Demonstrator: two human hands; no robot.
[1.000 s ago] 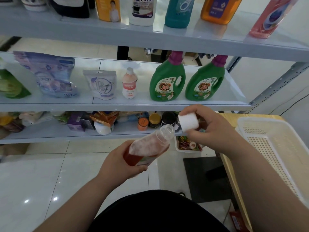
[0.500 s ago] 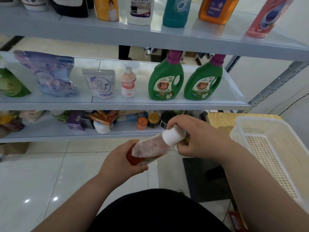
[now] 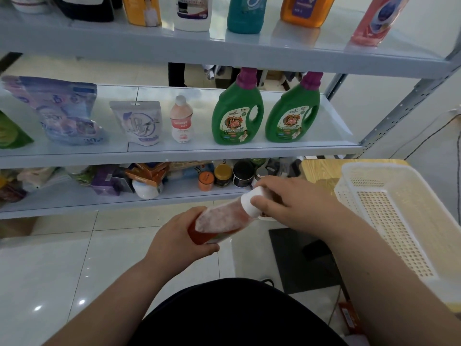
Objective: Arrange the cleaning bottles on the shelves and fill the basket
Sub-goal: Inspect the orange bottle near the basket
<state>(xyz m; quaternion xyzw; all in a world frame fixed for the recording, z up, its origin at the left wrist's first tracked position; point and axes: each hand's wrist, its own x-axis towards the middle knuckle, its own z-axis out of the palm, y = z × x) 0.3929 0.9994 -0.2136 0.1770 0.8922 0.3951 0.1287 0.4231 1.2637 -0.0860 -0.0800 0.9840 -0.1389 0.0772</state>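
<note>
My left hand (image 3: 179,236) grips the base of a small pink-and-red bottle (image 3: 219,221), held tilted with its neck pointing up and right. Its white cap (image 3: 249,202) sits on the neck, and my right hand (image 3: 294,203) grips that cap. A cream plastic basket (image 3: 399,221) stands at the right on a wooden table (image 3: 316,171); nothing shows inside it. On the middle shelf (image 3: 189,152) stand two green detergent bottles (image 3: 237,113) and a matching small pink bottle (image 3: 181,121).
Pouches (image 3: 136,122) stand at the left of the middle shelf. Several bottles (image 3: 245,13) line the top shelf. Jars (image 3: 222,174) and boxes crowd the bottom shelf. A metal upright (image 3: 409,96) rises at the right. Glossy tiled floor (image 3: 50,270) lies below.
My right hand brought the white cap down from above the open neck onto the bottle and now grips it there. The bottle has stayed in my left hand.
</note>
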